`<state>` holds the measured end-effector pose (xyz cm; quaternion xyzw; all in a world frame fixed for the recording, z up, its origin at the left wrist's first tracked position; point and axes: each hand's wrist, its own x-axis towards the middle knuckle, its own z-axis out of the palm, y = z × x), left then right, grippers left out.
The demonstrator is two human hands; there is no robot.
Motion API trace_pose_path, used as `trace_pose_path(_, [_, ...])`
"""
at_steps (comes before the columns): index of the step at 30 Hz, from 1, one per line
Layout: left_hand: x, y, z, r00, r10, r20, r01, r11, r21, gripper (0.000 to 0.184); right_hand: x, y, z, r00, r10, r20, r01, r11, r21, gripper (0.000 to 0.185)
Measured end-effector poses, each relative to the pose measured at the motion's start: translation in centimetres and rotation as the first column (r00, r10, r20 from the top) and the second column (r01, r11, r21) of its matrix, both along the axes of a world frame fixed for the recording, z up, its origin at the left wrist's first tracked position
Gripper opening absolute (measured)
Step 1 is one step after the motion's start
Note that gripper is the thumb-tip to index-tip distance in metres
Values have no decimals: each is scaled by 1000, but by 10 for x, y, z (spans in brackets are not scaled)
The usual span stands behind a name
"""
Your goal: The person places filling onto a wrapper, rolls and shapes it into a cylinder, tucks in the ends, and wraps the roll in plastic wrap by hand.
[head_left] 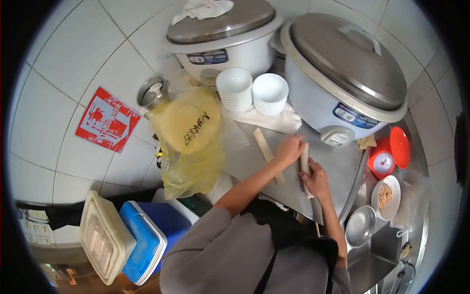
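A long, thin pale roll (305,160), apparently of rolled wrapper, lies on the steel worktop (338,166) between my hands. At its far end, my left hand (291,148) has bent fingers pressed on the tip. My right hand (316,180) is closed around the lower part, thumb and fingers on either side. A second pale roll (264,147) lies slantwise to the left, partly hidden under my left forearm. The roll's underside and some fingertips cannot be seen.
Two large rice cookers (338,73) stand behind, with stacked white bowls (270,93) before them. A yellow plastic bag (191,127) is at left. Rightward are a red scale (382,158), a bowl of filling (387,195), a metal pan (361,226) and a sink (377,259).
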<state>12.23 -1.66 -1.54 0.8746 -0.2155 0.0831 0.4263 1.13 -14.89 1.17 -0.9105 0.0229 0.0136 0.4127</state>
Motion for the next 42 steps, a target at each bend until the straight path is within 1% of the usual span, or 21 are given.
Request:
trace_pose_path(1, [4, 1, 0, 996, -35, -83, 34, 999, -14, 30, 1, 6, 1, 1000, 14, 5, -14, 1000, 0, 59])
trace_pose_path(2, [8, 1, 0, 983, -76, -164, 71, 997, -36, 29, -4, 9, 3, 999, -41, 7, 42, 997, -59, 58])
trace_pose_path(3, [11, -1, 4, 985, -73, -154, 67, 997, -43, 29, -7, 10, 4, 995, -101, 18, 102, 987, -120, 58])
trace_pose_path(6, [5, -8, 4, 949, -202, -240, 198, 979, -42, 28, -29, 0, -12, 982, -168, 79, 182, 957, -226, 54])
trace_pose_path(8, [3, -18, -11, 935, -255, -245, 218, 961, -170, 28, -36, -2, -14, 973, -203, 106, 225, 931, -287, 53])
trace_pose_path(9, [0, -21, -11, 925, -285, -250, 246, 953, -177, 28, -38, -1, -11, 966, -217, 143, 253, 907, -337, 51])
trace_pose_path(11, [-1, -15, -5, 930, -201, -308, 173, 978, -116, 29, -33, 8, -6, 954, -262, 145, 297, 888, -352, 50])
trace_pose_path(13, [-1, -12, -4, 934, -220, -282, 201, 975, -93, 30, -32, 9, -15, 951, -249, 182, 301, 880, -368, 45])
trace_pose_path(17, [-3, -12, 3, 940, -192, -282, 193, 981, -24, 40, -29, 12, -16, 956, -207, 206, 270, 893, -359, 40])
trace_pose_path(19, [-2, -5, 3, 945, -151, -291, 162, 987, 13, 43, -28, 16, -12, 956, -190, 223, 249, 929, -274, 38])
trace_pose_path(22, [2, 16, 13, 976, -86, -198, 89, 996, 9, 45, -15, 33, -2, 961, -150, 231, 206, 948, -242, 39])
trace_pose_path(24, [12, 38, 23, 963, -16, -270, -5, 997, -79, 44, 0, 45, -2, 959, -101, 263, 163, 961, -224, 39])
trace_pose_path(25, [19, 48, 19, 975, 7, -220, -32, 993, -112, 44, 9, 50, -3, 951, -67, 303, 134, 969, -206, 40])
trace_pose_path(27, [26, 68, 17, 983, 64, -172, -64, 998, 7, 41, 27, 64, -5, 953, -38, 301, 101, 975, -198, 39])
trace_pose_path(29, [34, 80, 1, 982, 63, -179, -53, 997, 56, 40, 30, 70, -14, 954, -20, 299, 79, 979, -186, 38])
trace_pose_path(34, [35, 73, 1, 984, 114, -133, -82, 970, 227, 36, 24, 58, -21, 954, -9, 300, 48, 991, -123, 33])
trace_pose_path(36, [33, 67, 3, 986, 160, -56, -133, 937, 322, 36, 20, 56, -21, 960, -1, 278, 38, 991, -127, 33])
trace_pose_path(38, [33, 65, 6, 984, 169, -57, -142, 934, 327, 35, 20, 60, -19, 965, 17, 261, 17, 991, -130, 32])
trace_pose_path(40, [35, 75, 15, 985, 164, -55, -138, 936, 324, 34, 22, 62, -14, 984, -23, 176, 47, 990, -135, 34])
trace_pose_path(41, [35, 88, 19, 984, 160, -78, -137, 960, 246, 32, 20, 61, -15, 983, -20, 182, 45, 990, -133, 34])
trace_pose_path(42, [35, 101, 27, 984, 148, -98, -131, 978, 164, 29, 16, 59, -16, 956, -52, 290, 90, 989, -118, 35])
